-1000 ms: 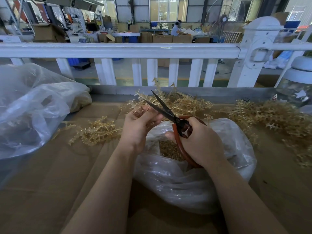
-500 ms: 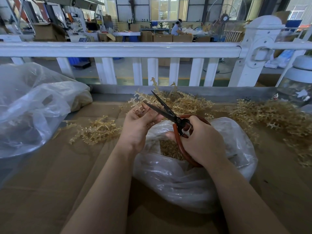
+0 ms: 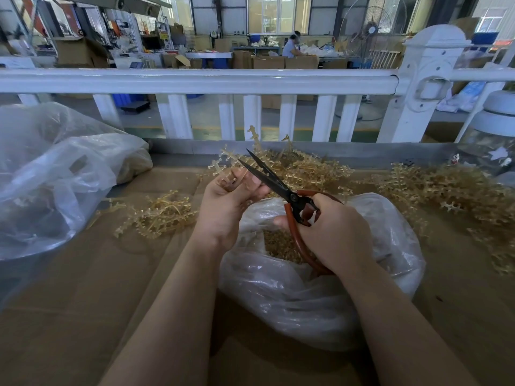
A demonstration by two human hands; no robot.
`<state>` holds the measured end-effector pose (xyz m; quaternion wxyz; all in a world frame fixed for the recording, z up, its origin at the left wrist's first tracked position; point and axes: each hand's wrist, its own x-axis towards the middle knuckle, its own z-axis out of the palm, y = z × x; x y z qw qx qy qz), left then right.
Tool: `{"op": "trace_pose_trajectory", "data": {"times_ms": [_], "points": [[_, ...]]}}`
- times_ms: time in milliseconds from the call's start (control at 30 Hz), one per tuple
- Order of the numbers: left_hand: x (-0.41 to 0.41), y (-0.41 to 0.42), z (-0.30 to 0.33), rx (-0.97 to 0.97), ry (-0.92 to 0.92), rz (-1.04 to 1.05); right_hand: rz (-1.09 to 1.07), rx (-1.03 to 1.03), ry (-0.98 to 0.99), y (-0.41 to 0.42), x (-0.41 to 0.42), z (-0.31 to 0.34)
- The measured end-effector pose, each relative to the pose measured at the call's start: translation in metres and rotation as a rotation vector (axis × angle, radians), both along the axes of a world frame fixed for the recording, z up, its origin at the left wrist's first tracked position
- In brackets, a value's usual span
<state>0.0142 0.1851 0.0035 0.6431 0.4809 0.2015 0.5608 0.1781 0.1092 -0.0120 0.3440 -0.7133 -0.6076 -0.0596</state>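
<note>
My left hand (image 3: 225, 201) pinches a pale yellow plastic sprue strip (image 3: 223, 167) that sticks up past its fingers. My right hand (image 3: 331, 232) grips the red handles of black-bladed scissors (image 3: 267, 176). The blades are spread apart, pointing up and left, next to the left fingertips and the strip. Below both hands lies a clear plastic bag (image 3: 320, 296) with small yellow cut pieces (image 3: 278, 243) inside its mouth.
Heaps of yellow sprues lie at the back centre (image 3: 306, 168), the right (image 3: 446, 190) and the left (image 3: 158, 213) of the cardboard-covered table (image 3: 83, 302). A big clear bag (image 3: 55, 174) sits at left, a white railing (image 3: 195, 79) behind, a glass jar (image 3: 493, 140) at far right.
The strip in my left hand now stands higher above the fingers. The scissors stay spread at nearly the same place. The arms have hardly moved.
</note>
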Motion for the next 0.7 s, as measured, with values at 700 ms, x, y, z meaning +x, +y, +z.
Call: {"op": "trace_pose_trajectory", "data": {"times_ms": [700], "points": [[-0.0014, -0.0017, 0.0006, 0.001, 0.076, 0.009, -0.048, 0.057, -0.048, -0.0007, 0.0017, -0.0003]]}}
